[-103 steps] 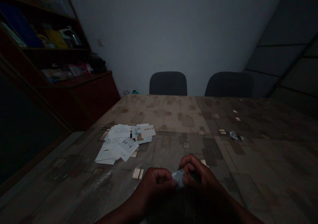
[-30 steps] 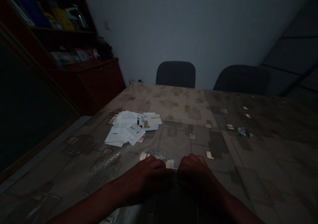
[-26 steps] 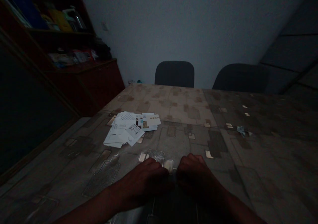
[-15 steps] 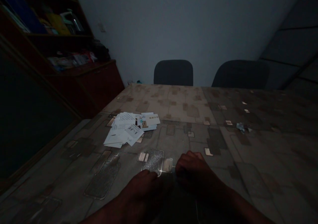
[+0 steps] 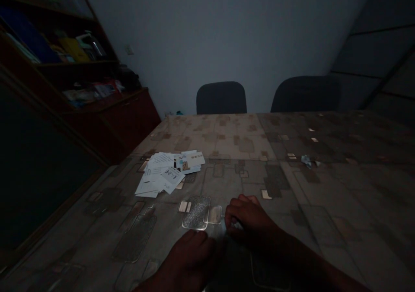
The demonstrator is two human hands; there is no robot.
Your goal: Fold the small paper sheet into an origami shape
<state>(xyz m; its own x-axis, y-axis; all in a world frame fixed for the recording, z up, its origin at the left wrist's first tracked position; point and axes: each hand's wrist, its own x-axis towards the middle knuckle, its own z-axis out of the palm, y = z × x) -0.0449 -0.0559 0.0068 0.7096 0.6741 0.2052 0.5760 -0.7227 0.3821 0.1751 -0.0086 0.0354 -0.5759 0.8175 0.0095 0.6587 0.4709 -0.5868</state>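
Note:
The room is dim. My right hand (image 5: pixel 249 218) rests on the patterned table (image 5: pixel 233 143) near its front edge, fingers curled down and pinched on a small pale piece of paper (image 5: pixel 237 226) that barely shows under the fingertips. My left hand (image 5: pixel 191 257) lies lower and to the left, close to my body, a short gap from the right hand. Its fingers are lost in the dark. A loose pile of white printed cards (image 5: pixel 168 173) lies on the table to the left, beyond both hands.
A small crumpled scrap (image 5: pixel 306 160) lies on the table's right half. Two dark chairs (image 5: pixel 221 97) (image 5: pixel 306 94) stand at the far edge against the wall. A dark wooden cabinet (image 5: pixel 123 115) with filled shelves stands along the left.
The hands, first raised and working a small paper together, came down to the table. My left hand has since drawn back toward me, away from the right, which stays put.

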